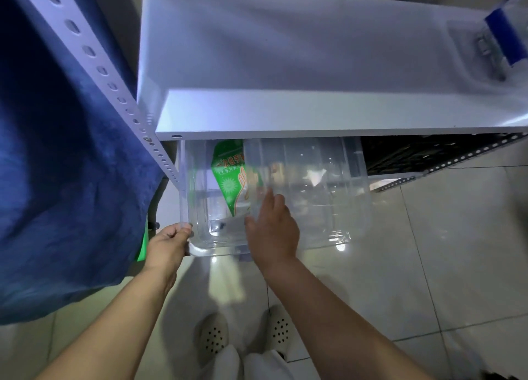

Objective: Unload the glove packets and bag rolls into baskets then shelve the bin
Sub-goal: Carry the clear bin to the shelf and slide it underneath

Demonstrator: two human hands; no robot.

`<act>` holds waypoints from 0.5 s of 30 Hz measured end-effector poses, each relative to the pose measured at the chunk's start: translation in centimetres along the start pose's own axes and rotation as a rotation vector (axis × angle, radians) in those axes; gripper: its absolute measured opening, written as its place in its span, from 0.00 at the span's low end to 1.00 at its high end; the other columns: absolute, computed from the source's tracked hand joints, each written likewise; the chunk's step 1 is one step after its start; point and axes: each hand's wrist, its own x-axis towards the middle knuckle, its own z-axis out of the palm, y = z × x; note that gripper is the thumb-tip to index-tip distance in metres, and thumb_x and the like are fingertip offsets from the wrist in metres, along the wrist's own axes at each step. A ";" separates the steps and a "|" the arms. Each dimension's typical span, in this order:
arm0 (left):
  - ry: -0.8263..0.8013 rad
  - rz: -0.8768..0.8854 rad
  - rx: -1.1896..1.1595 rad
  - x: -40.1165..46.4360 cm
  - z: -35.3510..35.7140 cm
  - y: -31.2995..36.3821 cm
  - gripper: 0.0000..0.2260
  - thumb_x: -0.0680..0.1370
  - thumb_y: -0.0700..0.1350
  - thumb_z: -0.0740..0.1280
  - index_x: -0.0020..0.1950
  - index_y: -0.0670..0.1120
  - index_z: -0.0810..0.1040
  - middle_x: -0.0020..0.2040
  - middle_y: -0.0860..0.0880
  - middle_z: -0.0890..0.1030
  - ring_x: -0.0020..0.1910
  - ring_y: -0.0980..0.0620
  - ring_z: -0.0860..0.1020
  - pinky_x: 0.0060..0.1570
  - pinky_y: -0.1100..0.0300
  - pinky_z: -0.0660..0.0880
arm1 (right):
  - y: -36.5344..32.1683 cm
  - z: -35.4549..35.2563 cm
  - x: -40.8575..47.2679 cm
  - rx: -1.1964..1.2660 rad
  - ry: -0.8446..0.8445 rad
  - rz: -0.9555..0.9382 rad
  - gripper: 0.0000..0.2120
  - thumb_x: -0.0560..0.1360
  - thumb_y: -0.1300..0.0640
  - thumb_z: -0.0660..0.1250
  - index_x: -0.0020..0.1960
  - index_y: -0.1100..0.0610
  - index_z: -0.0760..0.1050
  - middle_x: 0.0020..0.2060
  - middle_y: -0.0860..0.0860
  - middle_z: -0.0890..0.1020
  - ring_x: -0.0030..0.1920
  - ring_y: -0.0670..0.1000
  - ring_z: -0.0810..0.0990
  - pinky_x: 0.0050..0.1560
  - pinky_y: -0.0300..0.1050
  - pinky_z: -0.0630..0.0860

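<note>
under the white shelf (285,114), left hand (168,244) grips the clear bin's (314,208) corner, right hand (273,229) open-gripped near a green glove packet (231,177) (print blurred).

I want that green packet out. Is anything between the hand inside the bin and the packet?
Nothing visible. The right hand is inside the clear bin, right beside the green glove packet, with no other item between them.

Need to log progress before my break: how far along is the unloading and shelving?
Late stage. The clear bin sits partly under the white shelf. The left hand grips its corner; the right hand rests on its wall. A green glove packet shows through the plastic. Baskets are out of view.
</note>
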 end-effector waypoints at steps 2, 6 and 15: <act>-0.068 -0.028 -0.037 -0.1 -0.5 0.3 0.09 0.79 0.40 0.61 0.42 0.43 0.78 0.35 0.48 0.81 0.28 0.52 0.76 0.23 0.70 0.74 | -2.1 1.4 -0.4 0.002 -0.053 -0.063 0.35 0.73 0.48 0.66 0.72 0.62 0.57 0.65 0.58 0.69 0.54 0.58 0.76 0.47 0.50 0.75; -0.184 -0.103 -0.064 0.1 -2.1 0.5 0.15 0.79 0.41 0.55 0.41 0.43 0.80 0.33 0.51 0.85 0.31 0.57 0.82 0.29 0.66 0.77 | -5.7 3.7 -0.7 0.006 -0.106 -0.111 0.34 0.73 0.48 0.66 0.72 0.62 0.56 0.62 0.58 0.70 0.52 0.57 0.78 0.43 0.48 0.74; -0.148 -0.123 -0.095 0.1 -2.1 -0.4 0.08 0.77 0.43 0.64 0.44 0.39 0.78 0.36 0.47 0.77 0.37 0.47 0.76 0.49 0.54 0.76 | -4.7 2.7 -1.0 0.147 0.085 -0.280 0.17 0.71 0.61 0.68 0.59 0.61 0.75 0.45 0.59 0.80 0.39 0.60 0.80 0.33 0.46 0.74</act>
